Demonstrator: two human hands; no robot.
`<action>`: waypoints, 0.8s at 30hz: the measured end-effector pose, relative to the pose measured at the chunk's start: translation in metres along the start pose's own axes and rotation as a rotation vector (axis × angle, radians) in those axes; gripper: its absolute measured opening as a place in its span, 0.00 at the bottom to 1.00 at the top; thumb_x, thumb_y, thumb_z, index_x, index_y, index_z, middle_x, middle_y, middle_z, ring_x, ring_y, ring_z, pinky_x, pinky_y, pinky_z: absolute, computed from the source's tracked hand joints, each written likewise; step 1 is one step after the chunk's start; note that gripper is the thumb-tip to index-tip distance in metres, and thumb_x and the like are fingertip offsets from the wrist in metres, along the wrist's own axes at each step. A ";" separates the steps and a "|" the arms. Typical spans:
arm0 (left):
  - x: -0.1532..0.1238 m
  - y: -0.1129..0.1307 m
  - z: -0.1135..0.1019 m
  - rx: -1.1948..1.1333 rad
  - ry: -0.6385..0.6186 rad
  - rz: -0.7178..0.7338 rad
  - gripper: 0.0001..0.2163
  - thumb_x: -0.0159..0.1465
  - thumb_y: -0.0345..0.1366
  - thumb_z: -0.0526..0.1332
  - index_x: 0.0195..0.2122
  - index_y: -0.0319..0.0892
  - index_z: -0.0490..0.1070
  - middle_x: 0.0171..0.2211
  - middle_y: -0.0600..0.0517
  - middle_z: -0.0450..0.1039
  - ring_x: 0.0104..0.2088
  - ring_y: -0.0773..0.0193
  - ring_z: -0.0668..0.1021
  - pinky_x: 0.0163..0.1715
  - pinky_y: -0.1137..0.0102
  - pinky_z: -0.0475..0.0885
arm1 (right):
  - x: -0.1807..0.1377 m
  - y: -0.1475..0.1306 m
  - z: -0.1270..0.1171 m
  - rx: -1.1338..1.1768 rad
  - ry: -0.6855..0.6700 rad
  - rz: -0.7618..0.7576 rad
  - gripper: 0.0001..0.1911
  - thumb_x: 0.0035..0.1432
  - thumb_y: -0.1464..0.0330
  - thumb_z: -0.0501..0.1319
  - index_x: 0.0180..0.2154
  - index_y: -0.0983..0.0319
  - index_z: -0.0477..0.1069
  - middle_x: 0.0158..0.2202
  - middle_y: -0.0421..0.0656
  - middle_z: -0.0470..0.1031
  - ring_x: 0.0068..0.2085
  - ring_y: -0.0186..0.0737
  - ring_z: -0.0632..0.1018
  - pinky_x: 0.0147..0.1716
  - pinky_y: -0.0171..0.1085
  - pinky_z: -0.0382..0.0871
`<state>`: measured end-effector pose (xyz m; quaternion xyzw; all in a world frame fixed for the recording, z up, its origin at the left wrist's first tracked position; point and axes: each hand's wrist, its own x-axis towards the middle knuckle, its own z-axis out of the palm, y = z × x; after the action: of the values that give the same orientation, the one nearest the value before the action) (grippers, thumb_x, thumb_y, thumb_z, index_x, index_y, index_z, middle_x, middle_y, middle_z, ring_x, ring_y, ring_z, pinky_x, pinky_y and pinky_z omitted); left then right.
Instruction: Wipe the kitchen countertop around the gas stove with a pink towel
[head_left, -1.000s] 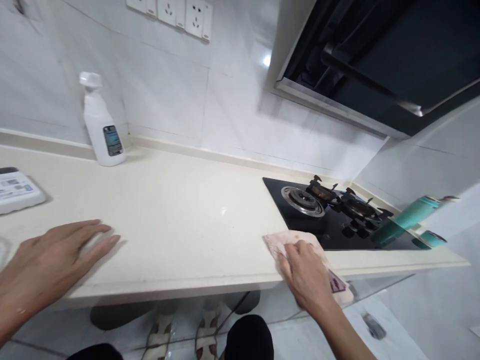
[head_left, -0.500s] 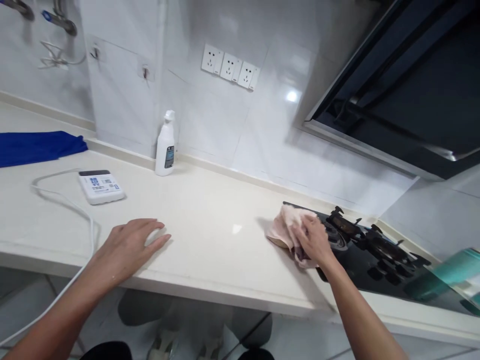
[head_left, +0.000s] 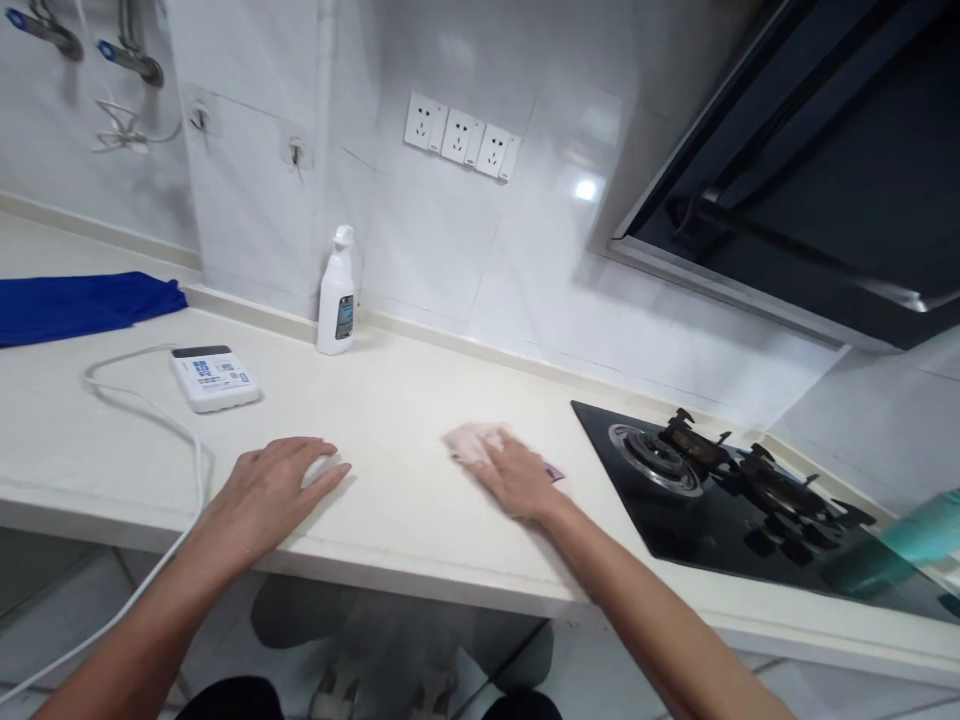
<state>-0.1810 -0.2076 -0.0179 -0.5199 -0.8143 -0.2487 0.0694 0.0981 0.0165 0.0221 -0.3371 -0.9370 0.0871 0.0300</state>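
A pale pink cloth (head_left: 471,440) lies bunched on the cream countertop (head_left: 420,400), pressed under my right hand (head_left: 517,475). Motion blurs that hand and the cloth a little; a darker purple corner of the cloth shows beside the wrist. My left hand (head_left: 274,490) hovers at or rests near the counter's front edge, fingers apart with nothing in them. Whether it touches the surface I cannot tell. Beyond it lies a white device (head_left: 215,380) with a cable. Against the wall stands a white spray bottle (head_left: 337,300), upright.
On the right a black gas hob (head_left: 652,515) is set into the counter, with a teal object (head_left: 900,545) at its far end. The dark range hood (head_left: 810,170) slants overhead. A blue cloth (head_left: 82,305) lies far left. A white cable (head_left: 199,470) crosses the front edge.
My right hand has swept the pink cloth leftward from the hob's edge to the middle of the counter, baring the hob's left burner. My left hand has hardly moved.
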 end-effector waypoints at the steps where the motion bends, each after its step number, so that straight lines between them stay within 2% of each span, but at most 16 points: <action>1: 0.000 0.000 0.000 0.009 -0.002 0.008 0.27 0.68 0.57 0.49 0.54 0.45 0.76 0.59 0.43 0.77 0.64 0.43 0.72 0.61 0.52 0.64 | -0.009 -0.023 0.004 0.037 -0.013 -0.097 0.38 0.73 0.42 0.40 0.75 0.52 0.50 0.78 0.53 0.42 0.75 0.64 0.49 0.67 0.71 0.47; 3: 0.001 -0.001 -0.001 0.039 -0.004 0.024 0.26 0.69 0.55 0.49 0.54 0.44 0.76 0.60 0.43 0.77 0.64 0.44 0.72 0.60 0.53 0.65 | -0.028 -0.064 0.013 0.085 -0.050 -0.270 0.34 0.74 0.45 0.40 0.73 0.49 0.53 0.77 0.52 0.46 0.74 0.65 0.51 0.66 0.72 0.48; 5: 0.002 0.000 -0.002 0.071 -0.016 0.034 0.25 0.70 0.53 0.48 0.54 0.43 0.75 0.60 0.42 0.76 0.63 0.45 0.73 0.60 0.52 0.65 | -0.046 -0.095 0.021 0.102 -0.035 -0.405 0.30 0.75 0.48 0.43 0.72 0.47 0.57 0.75 0.51 0.53 0.72 0.63 0.56 0.65 0.70 0.52; 7: 0.003 0.003 -0.005 0.095 -0.049 0.037 0.25 0.70 0.51 0.48 0.54 0.42 0.74 0.61 0.40 0.75 0.63 0.46 0.72 0.60 0.51 0.65 | -0.061 -0.108 0.028 0.105 0.067 -0.477 0.27 0.74 0.49 0.48 0.69 0.46 0.60 0.71 0.50 0.60 0.69 0.59 0.62 0.63 0.65 0.57; 9: 0.004 0.006 -0.009 0.114 -0.087 0.038 0.25 0.71 0.51 0.47 0.55 0.40 0.74 0.62 0.39 0.74 0.64 0.45 0.71 0.62 0.51 0.64 | -0.073 -0.103 0.034 0.103 0.182 -0.489 0.26 0.72 0.49 0.55 0.67 0.46 0.63 0.67 0.48 0.65 0.65 0.56 0.66 0.61 0.60 0.61; 12: 0.004 0.010 -0.014 0.126 -0.135 0.028 0.27 0.72 0.52 0.46 0.57 0.38 0.73 0.63 0.39 0.73 0.66 0.43 0.70 0.63 0.50 0.62 | -0.092 -0.072 0.039 0.117 0.295 -0.397 0.25 0.70 0.50 0.59 0.64 0.47 0.67 0.62 0.46 0.71 0.60 0.53 0.71 0.58 0.55 0.64; 15: 0.004 0.010 -0.015 0.114 -0.149 0.014 0.28 0.72 0.53 0.47 0.57 0.39 0.74 0.64 0.39 0.72 0.66 0.43 0.69 0.63 0.50 0.62 | -0.119 -0.025 0.039 0.092 0.428 -0.196 0.21 0.71 0.54 0.58 0.61 0.50 0.70 0.59 0.48 0.74 0.57 0.54 0.73 0.56 0.54 0.65; 20: 0.005 0.005 -0.012 0.110 -0.133 0.006 0.26 0.71 0.53 0.48 0.57 0.41 0.74 0.64 0.41 0.72 0.65 0.46 0.70 0.64 0.52 0.61 | -0.189 0.071 0.056 -0.086 0.637 0.039 0.19 0.71 0.56 0.55 0.58 0.53 0.72 0.53 0.51 0.76 0.52 0.54 0.75 0.52 0.52 0.66; 22: 0.007 0.003 -0.010 0.120 -0.141 0.006 0.26 0.71 0.53 0.48 0.57 0.40 0.73 0.63 0.42 0.73 0.65 0.47 0.70 0.65 0.53 0.61 | -0.219 0.114 0.070 -0.109 0.703 0.119 0.20 0.70 0.54 0.55 0.56 0.54 0.73 0.54 0.51 0.76 0.55 0.56 0.74 0.55 0.53 0.65; 24: 0.009 0.000 -0.008 0.132 -0.150 -0.003 0.27 0.72 0.54 0.47 0.58 0.41 0.73 0.64 0.43 0.72 0.65 0.47 0.70 0.65 0.54 0.61 | -0.245 0.157 0.082 -0.116 0.792 0.274 0.23 0.68 0.52 0.54 0.56 0.56 0.72 0.56 0.54 0.74 0.59 0.59 0.72 0.59 0.56 0.61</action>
<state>-0.1865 -0.2046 -0.0078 -0.5304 -0.8324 -0.1550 0.0417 0.3755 -0.0320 -0.0868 -0.4672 -0.8028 -0.0990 0.3570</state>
